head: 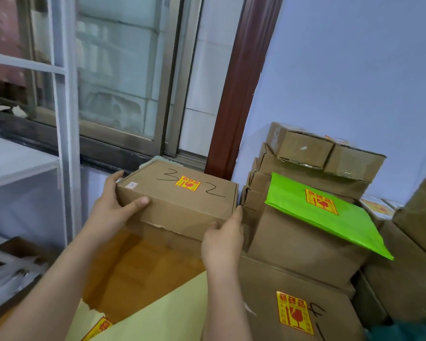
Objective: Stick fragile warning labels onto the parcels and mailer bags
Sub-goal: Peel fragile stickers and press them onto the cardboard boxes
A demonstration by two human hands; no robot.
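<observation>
A: Nearest the lens, a pale yellow mailer bag [158,308] lies at the bottom edge, a fragile label at its corner. Beside it, the biggest labelled carton [280,279], then the green mailer bag [330,217] on the stack.

B: And the parcel [177,200] marked 3 and 2?

A: Held above the wooden floor [138,262], near the window. Left hand [113,207] grips its left end, thumb on the front; right hand [221,239] holds the right corner. Its label [188,183] is already on.

B: Best handling?

A: Probably keep it level and set it squarely, label upward.
</observation>
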